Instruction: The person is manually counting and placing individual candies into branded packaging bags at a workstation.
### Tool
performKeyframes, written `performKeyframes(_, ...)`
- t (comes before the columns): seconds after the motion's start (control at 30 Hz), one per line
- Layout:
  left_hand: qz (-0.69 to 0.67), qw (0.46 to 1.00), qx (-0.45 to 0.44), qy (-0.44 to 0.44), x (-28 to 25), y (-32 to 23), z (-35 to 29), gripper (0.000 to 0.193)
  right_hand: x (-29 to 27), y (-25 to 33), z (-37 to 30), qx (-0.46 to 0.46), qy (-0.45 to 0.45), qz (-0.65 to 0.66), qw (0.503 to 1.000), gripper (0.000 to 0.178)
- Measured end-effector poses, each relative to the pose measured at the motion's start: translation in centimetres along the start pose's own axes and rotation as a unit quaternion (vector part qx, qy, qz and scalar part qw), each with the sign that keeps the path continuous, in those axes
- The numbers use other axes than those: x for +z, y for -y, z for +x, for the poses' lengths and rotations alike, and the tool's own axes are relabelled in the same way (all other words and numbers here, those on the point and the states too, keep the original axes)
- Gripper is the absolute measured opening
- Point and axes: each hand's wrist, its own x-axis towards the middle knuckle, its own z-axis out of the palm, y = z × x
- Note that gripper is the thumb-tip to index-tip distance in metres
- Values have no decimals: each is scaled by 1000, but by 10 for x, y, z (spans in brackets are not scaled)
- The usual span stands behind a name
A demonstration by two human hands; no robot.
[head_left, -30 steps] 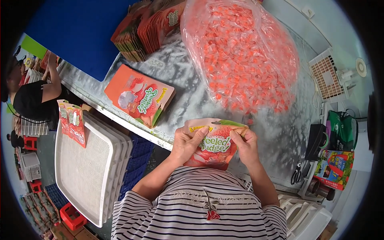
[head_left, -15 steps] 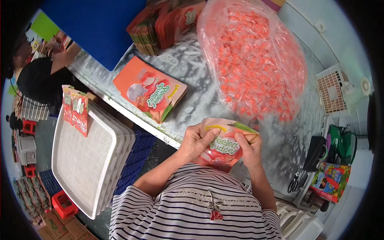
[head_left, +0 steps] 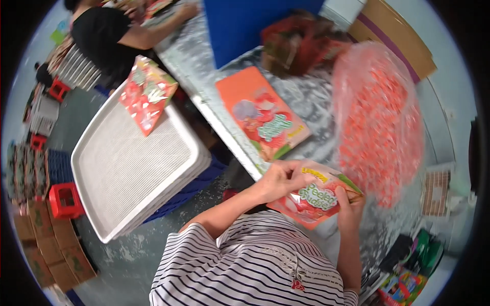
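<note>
Blurred clear bag (head_left: 380, 115) of orange sweets

My left hand (head_left: 278, 179) curls in, fingers bent; my right hand (head_left: 348, 209) pinches upward, both forearms raised close together.

Orange-red pouch (head_left: 315, 200) with green and yellow trim and white lettering; flat orange pack (head_left: 261, 113) near the table's front edge, printed in red, grey and green. Clear bag (head_left: 378, 117) speckled with orange-red pieces; grey-and-white marbled table (head_left: 306, 97); blue board (head_left: 250, 25) behind. White trays (head_left: 127, 168), red-and-green pack (head_left: 147, 93) on their far corner, black-and-white striped shirt (head_left: 255, 265).
</note>
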Motion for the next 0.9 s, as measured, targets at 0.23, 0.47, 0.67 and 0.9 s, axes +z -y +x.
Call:
performKeyframes(0.23, -37, 990, 76, -110, -54, -31, -47, 13, 75, 34, 23, -9, 172, -34, 984, 18)
performKeyframes(0.47, 104, 978, -25, -181, -151, -106, -106, 24, 180, 67, 42, -51, 311, -87, 945, 20)
performKeyframes(0.67, 253, 891, 103, -362, -238, -127, -120, 39, 296, 46, 67, -101, 264, 23, 959, 19)
performKeyframes(0.9, 631, 655, 23, -415, -296, -4, -122, 76, 356, -20, 103, -37, 231, -63, 970, 33)
